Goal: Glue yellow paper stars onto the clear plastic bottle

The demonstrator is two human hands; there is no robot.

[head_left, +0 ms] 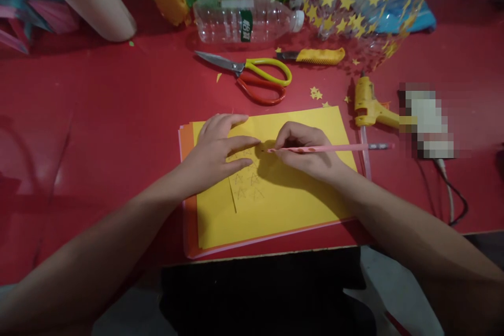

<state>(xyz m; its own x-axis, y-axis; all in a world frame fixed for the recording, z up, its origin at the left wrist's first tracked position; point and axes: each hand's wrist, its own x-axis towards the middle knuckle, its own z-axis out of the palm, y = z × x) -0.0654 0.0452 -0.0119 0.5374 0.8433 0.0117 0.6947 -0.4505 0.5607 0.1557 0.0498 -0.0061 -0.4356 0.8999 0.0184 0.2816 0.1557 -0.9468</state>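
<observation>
My right hand (pixel 309 149) grips a pink pencil (pixel 346 147), its point close to the yellow paper (pixel 291 215). Fingers spread, my left hand (pixel 222 149) lies flat on the left part of that sheet. Between and below the hands, several small stars (pixel 247 186) are drawn in pencil, some partly covered by my left fingers. A slit or edge runs down the paper left of the drawn stars. Orange and pink sheets (pixel 189 220) show under the yellow one.
Beyond the paper on the red table (pixel 98 115) lie scissors (pixel 240 68), a yellow utility knife (pixel 321 56) and small cut stars (pixel 315 93). Plastic bottles (pixel 224 21) line the back. A yellow glue gun (pixel 366 102) and a blurred-out object with a cable (pixel 449 189) are at right.
</observation>
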